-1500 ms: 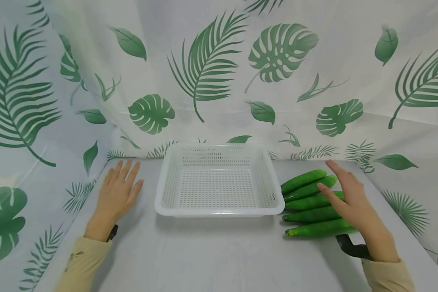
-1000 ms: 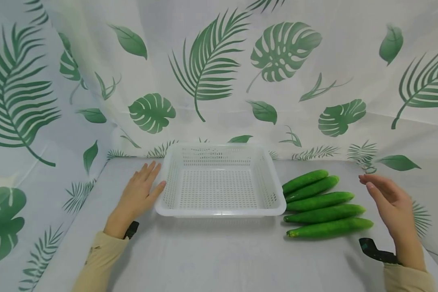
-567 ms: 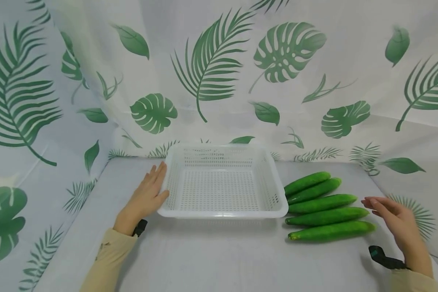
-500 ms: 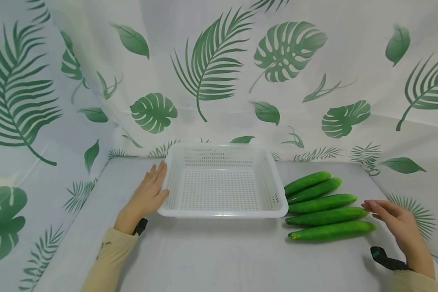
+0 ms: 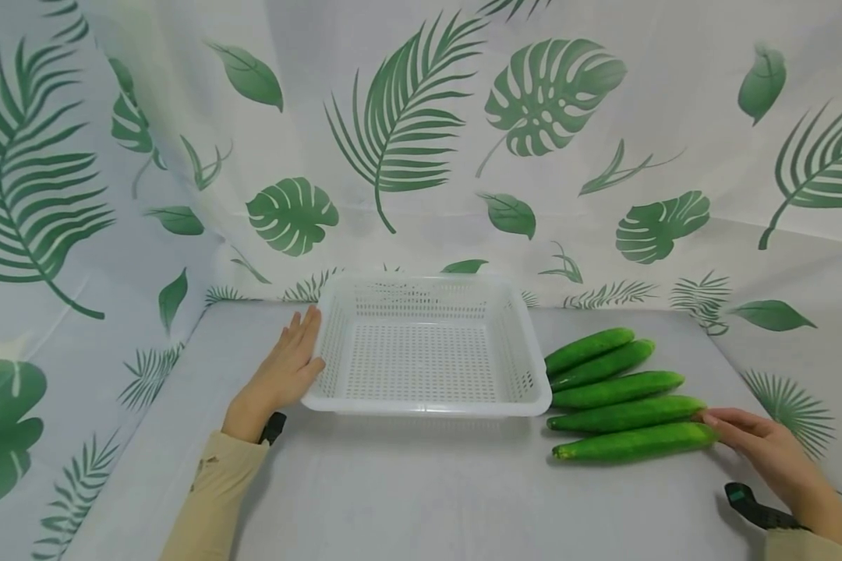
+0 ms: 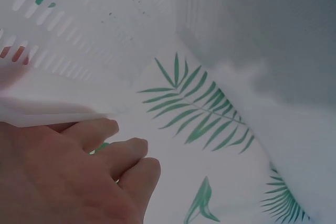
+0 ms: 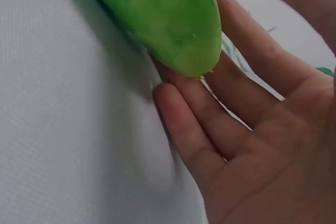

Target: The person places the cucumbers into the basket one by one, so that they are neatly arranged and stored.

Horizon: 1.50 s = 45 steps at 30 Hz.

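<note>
A white perforated plastic basket (image 5: 421,409) stands in the middle of the table. My left hand (image 5: 281,378) rests against its left side, fingers extended and thumb at the rim; in the left wrist view, several fingers (image 6: 128,156) lie just below the rim (image 6: 58,118). Right of the basket, several long green cucumbers lie side by side. My right hand (image 5: 772,448) is at the right end of the nearest cucumber (image 5: 631,444). In the right wrist view, loosely bent fingers surround the cucumber's tip (image 7: 168,30), with the palm facing it and the thumb mostly out of frame.
A pale grey cloth covers the table (image 5: 421,499). A white curtain (image 5: 421,218) with green leaf prints hangs behind and along both sides. The left ends of the far cucumbers (image 5: 592,351) lie close against the basket's right side.
My left hand has moved right, from the table to the basket's side. My right hand has gone from above the cucumbers out to the right, then down to the nearest one's end.
</note>
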Tool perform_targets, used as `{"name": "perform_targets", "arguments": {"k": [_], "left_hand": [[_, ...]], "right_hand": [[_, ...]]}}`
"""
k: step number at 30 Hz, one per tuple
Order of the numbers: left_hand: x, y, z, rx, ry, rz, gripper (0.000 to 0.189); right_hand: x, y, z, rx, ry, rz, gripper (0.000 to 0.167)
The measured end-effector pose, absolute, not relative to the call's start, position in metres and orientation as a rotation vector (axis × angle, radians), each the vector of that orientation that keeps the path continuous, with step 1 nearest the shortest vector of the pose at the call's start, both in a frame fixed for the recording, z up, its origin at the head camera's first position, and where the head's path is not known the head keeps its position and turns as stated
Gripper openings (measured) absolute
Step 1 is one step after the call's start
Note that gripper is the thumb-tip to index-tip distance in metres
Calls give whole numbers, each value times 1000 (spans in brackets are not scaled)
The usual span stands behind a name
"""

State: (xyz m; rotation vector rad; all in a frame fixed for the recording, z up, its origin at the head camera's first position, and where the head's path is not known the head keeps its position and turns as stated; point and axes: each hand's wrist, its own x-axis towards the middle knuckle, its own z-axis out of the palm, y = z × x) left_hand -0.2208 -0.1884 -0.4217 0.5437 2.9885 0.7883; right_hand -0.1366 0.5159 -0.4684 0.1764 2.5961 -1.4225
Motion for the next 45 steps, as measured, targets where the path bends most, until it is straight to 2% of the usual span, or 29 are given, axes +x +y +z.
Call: {"name": "perform_targets", "arguments": {"k": [6, 11, 31, 37, 45], "left_hand": [[-220, -189, -422, 563, 2980, 834, 75], [-220, -189, -423, 563, 2977, 854, 75], [-219, -189, -424, 508, 2876, 1026, 76], [-218, -188, -422, 483, 2853, 1046, 75], [-217, -186, -420, 493, 2846, 1034, 75]], "right_hand": [[-135, 516, -477, -88, 2520, -1475, 46], [-134, 516, -478, -121, 2516, -1486, 53], [-130, 514, -480, 50, 2583, -1501, 46], [-128, 513, -480, -10, 2478, -1785, 40], [-126, 515, -480, -161, 2349, -2054, 44]]}}
